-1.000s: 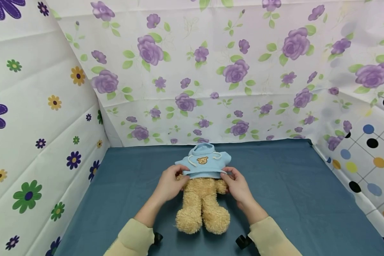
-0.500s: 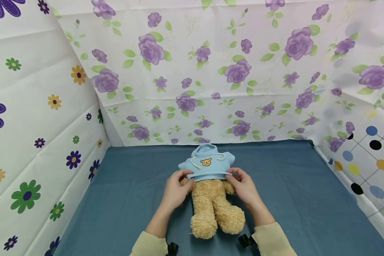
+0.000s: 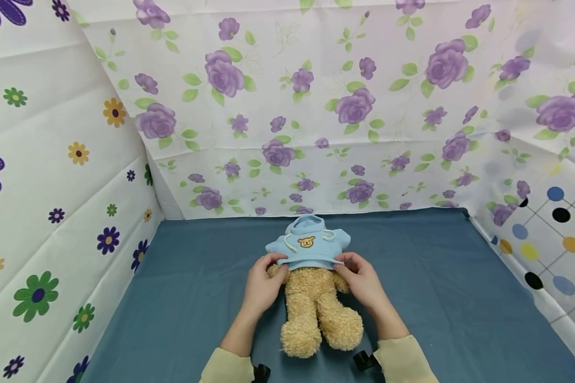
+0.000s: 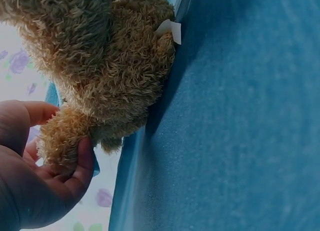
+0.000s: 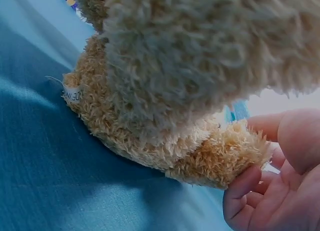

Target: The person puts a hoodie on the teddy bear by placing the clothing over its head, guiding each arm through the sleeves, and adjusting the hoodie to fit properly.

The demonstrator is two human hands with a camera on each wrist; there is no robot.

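A tan plush teddy bear lies on its back, feet toward me. Its head is hidden under a small light blue hoodie with a bear face on the front and white drawstrings. My left hand pinches the hoodie's hem at its left corner, and my right hand pinches the right corner. In the left wrist view, the left fingers curl around the bear's furry paw. Likewise, the right wrist view has the right fingers beside the other paw. The hem is mostly hidden in both wrist views.
A dark blue cloth covers the table. Behind it hangs a white sheet with purple roses; printed sheets also stand at left and right. A white label sticks out from the bear's underside.
Compared with a second ago, the bear, hoodie and both hands sit slightly farther right, and the legs have swung right. Both hands keep their hold on the hem. Little differs over the last half second.
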